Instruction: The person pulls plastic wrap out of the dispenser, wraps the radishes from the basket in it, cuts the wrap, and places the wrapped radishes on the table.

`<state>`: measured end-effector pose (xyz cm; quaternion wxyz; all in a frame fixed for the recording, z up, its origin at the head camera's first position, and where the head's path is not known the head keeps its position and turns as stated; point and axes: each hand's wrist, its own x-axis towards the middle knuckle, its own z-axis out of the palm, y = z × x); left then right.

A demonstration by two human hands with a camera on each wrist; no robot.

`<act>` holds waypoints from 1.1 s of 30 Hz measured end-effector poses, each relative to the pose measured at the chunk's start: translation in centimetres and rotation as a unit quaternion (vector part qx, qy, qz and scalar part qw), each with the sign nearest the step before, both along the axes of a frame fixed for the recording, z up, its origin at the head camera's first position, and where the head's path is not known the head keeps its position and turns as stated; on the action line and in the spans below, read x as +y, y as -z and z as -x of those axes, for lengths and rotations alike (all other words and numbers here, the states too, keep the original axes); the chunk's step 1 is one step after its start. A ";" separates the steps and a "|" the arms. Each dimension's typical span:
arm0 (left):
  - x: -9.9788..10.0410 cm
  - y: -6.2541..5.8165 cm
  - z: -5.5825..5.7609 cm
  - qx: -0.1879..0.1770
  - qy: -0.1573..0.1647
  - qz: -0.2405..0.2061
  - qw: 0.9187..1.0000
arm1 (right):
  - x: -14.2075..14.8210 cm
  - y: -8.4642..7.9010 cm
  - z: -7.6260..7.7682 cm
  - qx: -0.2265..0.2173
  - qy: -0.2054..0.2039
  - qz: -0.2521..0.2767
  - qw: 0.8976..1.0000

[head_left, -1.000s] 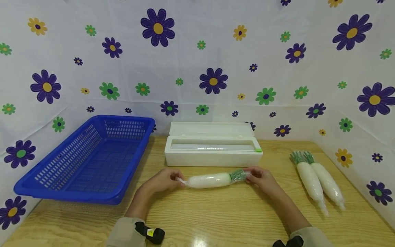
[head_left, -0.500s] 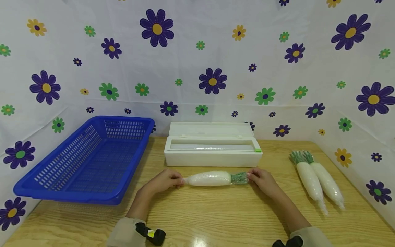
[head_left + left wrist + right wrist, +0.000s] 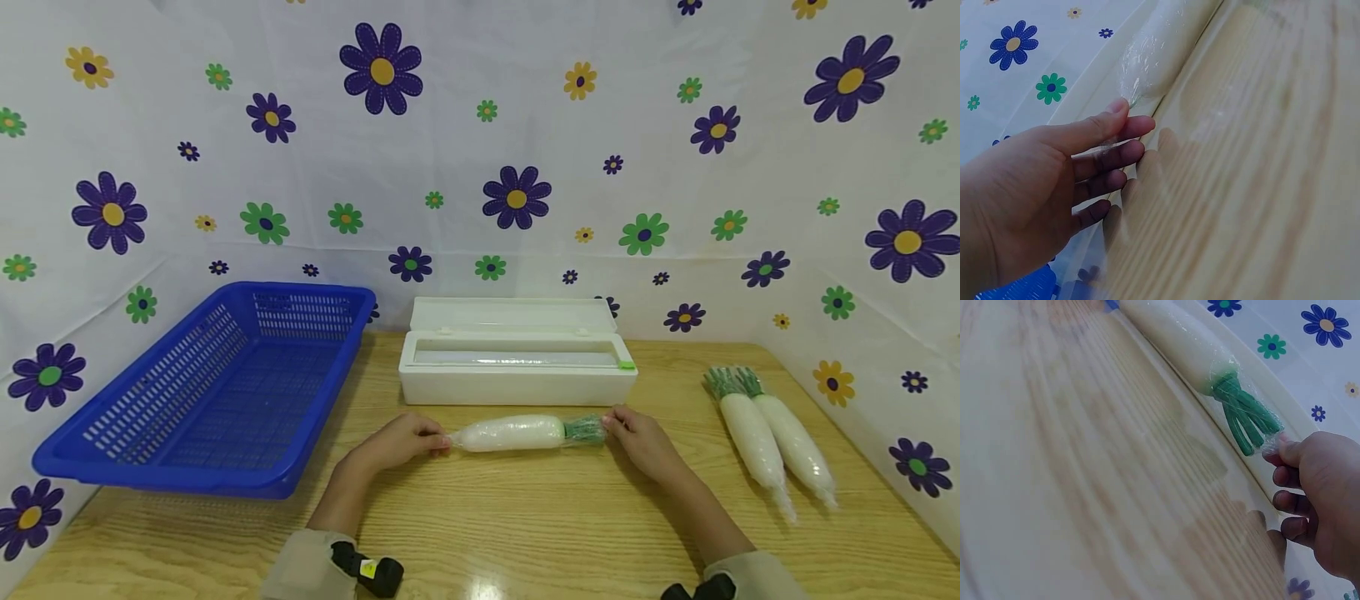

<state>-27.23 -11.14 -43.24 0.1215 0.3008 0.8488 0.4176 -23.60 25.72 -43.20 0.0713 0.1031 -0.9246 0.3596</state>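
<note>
A white radish (image 3: pixel 510 433) wrapped in clear plastic film lies crosswise in front of the white box, its green stalks (image 3: pixel 583 429) toward the right. My left hand (image 3: pixel 401 440) pinches the twisted film at its root end; the left wrist view has thumb and forefinger meeting on that film, the other fingers loosely bent. At the stalk end, my right hand (image 3: pixel 637 440) pinches the gathered film between thumb and forefinger. In the right wrist view the stalks (image 3: pixel 1244 412) show through the film, just short of the fingertips.
Behind the radish stands an open white box (image 3: pixel 517 386) holding a roll of film (image 3: pixel 517 358). A blue plastic basket (image 3: pixel 300 475) is at the left. Two more wrapped radishes (image 3: pixel 750 433) lie side by side at the right on the wooden table (image 3: pixel 525 525).
The radish has straightened from a slight tilt to lie level. The right hand has shifted a little to the right, and the film at both ends looks more tightly drawn.
</note>
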 end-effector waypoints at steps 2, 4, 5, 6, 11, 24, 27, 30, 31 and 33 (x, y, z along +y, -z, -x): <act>0.0 0.0 0.0 -0.003 -0.001 -0.001 1.000 | 0.0 0.0 0.0 0.001 0.003 -0.004 1.000; 0.0 -0.1 0.0 -0.006 -0.002 0.000 1.000 | 0.1 0.1 0.1 0.000 0.005 -0.007 1.000; 0.0 -0.1 0.0 -0.008 -0.002 0.001 1.000 | 0.1 0.0 0.1 0.000 0.006 -0.010 1.000; 0.0 -0.1 -0.1 -0.009 -0.002 0.000 1.000 | 0.1 0.0 0.1 0.000 0.008 -0.014 1.000; 0.0 -0.2 -0.1 -0.015 0.000 -0.001 1.000 | 0.0 -0.1 0.0 0.014 0.021 -0.013 1.000; 0.0 -0.1 0.1 0.046 0.003 -0.027 0.999 | -0.1 0.4 0.3 -0.001 0.002 0.061 0.998; 0.1 -0.3 0.1 0.059 -0.012 -0.031 0.998 | 0.0 0.5 0.3 -0.002 -0.013 0.076 0.997; 0.1 -0.5 0.0 0.083 -0.036 -0.016 0.996 | 0.0 0.6 0.2 0.032 -0.044 0.067 0.996; 0.2 -0.5 0.0 0.090 -0.043 -0.010 0.995 | 0.0 0.6 0.2 0.046 -0.056 0.061 0.995; 0.2 -0.5 0.0 0.097 -0.055 0.001 0.994 | 0.0 0.4 0.1 0.065 -0.071 0.055 0.994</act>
